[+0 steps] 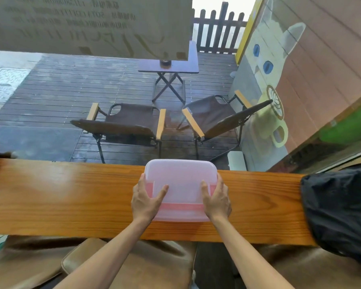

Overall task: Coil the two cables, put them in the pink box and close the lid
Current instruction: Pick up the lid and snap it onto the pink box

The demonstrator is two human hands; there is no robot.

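The pink box (178,207) sits on the wooden counter (71,195) in front of me, with its translucent lid (181,178) lying on top. My left hand (146,200) grips the box's left side, thumb pressed on the lid. My right hand (216,198) holds the right side the same way. No cable shows in the head view; the frosted lid hides what is inside the box.
A black bag (340,209) lies on the counter's right end. Brown stool cushions (133,265) sit below the counter's near edge. Beyond the glass stand two folding chairs (123,124) and a small table (169,65) on a wet deck.
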